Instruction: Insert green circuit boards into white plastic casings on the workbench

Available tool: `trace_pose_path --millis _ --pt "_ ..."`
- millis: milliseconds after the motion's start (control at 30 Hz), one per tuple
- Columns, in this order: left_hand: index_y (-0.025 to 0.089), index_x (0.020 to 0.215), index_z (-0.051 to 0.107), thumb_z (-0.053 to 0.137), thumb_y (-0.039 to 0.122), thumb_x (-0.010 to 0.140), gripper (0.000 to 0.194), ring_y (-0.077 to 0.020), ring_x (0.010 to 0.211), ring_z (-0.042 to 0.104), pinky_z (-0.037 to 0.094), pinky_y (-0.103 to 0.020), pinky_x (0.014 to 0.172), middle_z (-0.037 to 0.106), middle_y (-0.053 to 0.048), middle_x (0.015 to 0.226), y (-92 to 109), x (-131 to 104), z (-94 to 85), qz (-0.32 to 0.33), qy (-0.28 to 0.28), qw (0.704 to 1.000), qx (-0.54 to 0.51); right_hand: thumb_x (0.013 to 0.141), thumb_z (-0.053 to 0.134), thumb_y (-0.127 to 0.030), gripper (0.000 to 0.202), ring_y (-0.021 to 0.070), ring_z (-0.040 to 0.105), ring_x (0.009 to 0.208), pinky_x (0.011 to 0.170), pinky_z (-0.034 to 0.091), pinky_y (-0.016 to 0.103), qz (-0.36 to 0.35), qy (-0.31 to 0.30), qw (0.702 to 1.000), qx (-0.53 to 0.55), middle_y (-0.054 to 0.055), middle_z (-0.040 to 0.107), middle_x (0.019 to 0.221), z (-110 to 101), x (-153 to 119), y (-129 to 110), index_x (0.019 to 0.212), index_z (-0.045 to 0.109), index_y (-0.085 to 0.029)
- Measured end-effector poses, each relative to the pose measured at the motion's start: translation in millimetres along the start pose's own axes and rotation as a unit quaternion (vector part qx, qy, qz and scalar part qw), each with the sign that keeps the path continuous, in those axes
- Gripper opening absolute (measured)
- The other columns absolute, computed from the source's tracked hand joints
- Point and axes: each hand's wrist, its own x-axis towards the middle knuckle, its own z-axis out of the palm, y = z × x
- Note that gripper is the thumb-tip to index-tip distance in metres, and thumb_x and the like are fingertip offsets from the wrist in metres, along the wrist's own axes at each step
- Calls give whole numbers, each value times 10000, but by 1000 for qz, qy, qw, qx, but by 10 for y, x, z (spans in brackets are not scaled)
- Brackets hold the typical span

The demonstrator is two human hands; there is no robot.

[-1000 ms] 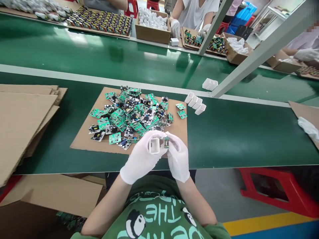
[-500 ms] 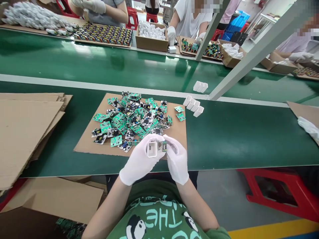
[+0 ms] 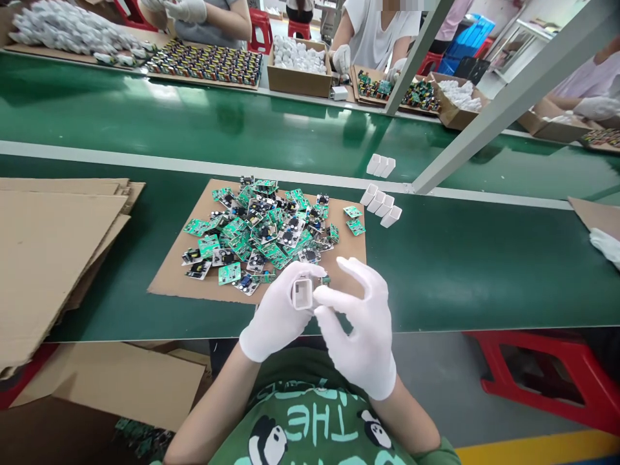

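Observation:
My gloved left hand [image 3: 281,310] is closed around a small white plastic housing [image 3: 303,294], its open end facing up. Just beyond that hand's fingertips, partly covered, is a small green circuit board [image 3: 324,280]; whether the hand grips it cannot be made out. My gloved right hand [image 3: 361,320] is beside the housing with fingers apart and curved, nothing visible between them; its index fingertip is close to the housing's right edge. Beyond both hands, a heap of green and black circuit boards [image 3: 271,226] lies on a cardboard sheet [image 3: 169,278]. Two boards [image 3: 355,227] lie apart at its right.
White housings [image 3: 385,204] stand in a row right of the cardboard, with more [image 3: 381,165] on the green belt [image 3: 194,123]. A slanted metal post [image 3: 484,110] rises behind. Stacked cardboard [image 3: 53,245] lies left. Across the belt, people work beside boxes and trays.
My right hand has moved right and its fingers have spread apart. My left hand keeps the white housing, which has shifted slightly right in view.

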Motion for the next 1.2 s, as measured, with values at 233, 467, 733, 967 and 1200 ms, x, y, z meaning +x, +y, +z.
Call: trace_pose_path --millis 233,467,733,967,1200 --pt "170 1104 568 581 103 809 302 -144 843 626 530 -273 765 630 -51 1026 5 14 27 -5 7 1000 -17 876 633 -196 184 346 351 1414 1162 327 593 -9 -91 994 -57 52 448 1510 63 150 -60 1024 707 -275" --pt "181 1115 583 587 115 837 286 -174 937 636 530 -307 836 642 -71 1078 -10 31 33 11 11 1000 1 930 550 -173 136 311 325 1448 1145 351 557 57 -126 990 29 73 506 1465 17 148 -89 880 664 -229" --pt "234 1123 575 655 159 855 290 -161 953 627 500 -296 912 614 -36 1096 -126 -33 24 -15 13 1000 -4 961 584 -260 141 267 575 1238 1064 454 455 230 112 924 283 82 639 1270 -426 68 314 850 653 -206" --pt "245 1120 579 671 164 861 287 -195 1040 618 490 -336 973 608 -47 1105 -145 -74 27 -21 -4 998 -51 914 662 -346 160 222 648 1103 1028 466 427 322 280 868 254 58 648 1220 -488 -121 768 1024 641 -232" --pt "291 1080 582 697 93 831 339 -141 993 608 483 -255 909 598 2 1057 -30 -105 40 -10 -11 995 -103 926 625 -201 418 223 652 1114 1001 537 395 250 -37 930 268 80 648 1277 -209 -192 480 1336 590 -273"
